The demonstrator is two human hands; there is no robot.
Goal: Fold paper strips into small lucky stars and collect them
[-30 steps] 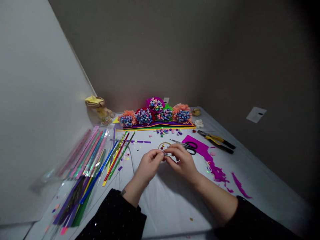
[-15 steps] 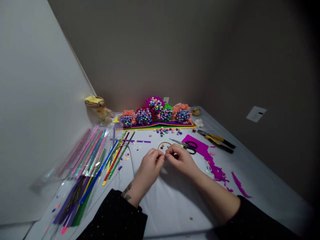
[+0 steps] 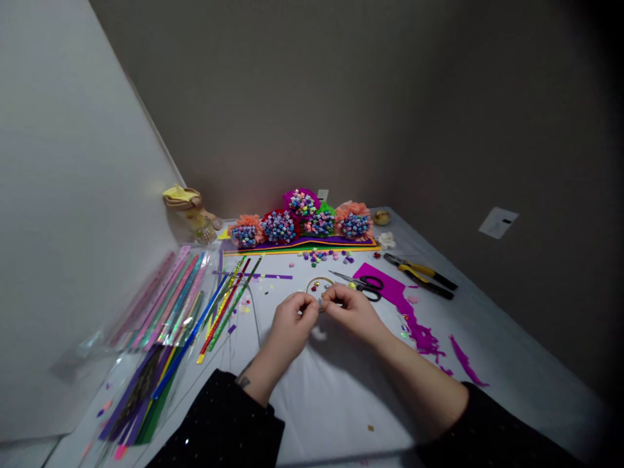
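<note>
My left hand (image 3: 291,320) and my right hand (image 3: 351,311) meet in front of me, their fingertips pinching a small grey piece (image 3: 320,302) between them. The piece is too small to make out. Just beyond the fingers lies a thin gold ring (image 3: 316,282) with small coloured bits inside it. Its near edge is hidden behind my hands. Black-handled scissors (image 3: 363,286) rest to the right of the ring, their blades pointing toward it.
Paper-star bouquets (image 3: 302,224) stand on coloured sheets at the back. Glittery strips (image 3: 224,309) and plastic-wrapped strip packs (image 3: 166,299) lie to the left. A magenta sheet with scraps (image 3: 385,279) and yellow-handled pliers (image 3: 422,276) lie to the right, with a wall behind.
My hands have drawn slightly back from the ring and stay pinched together, uncovering more of the ring and scissors. The whole view has shifted a little with my head.
</note>
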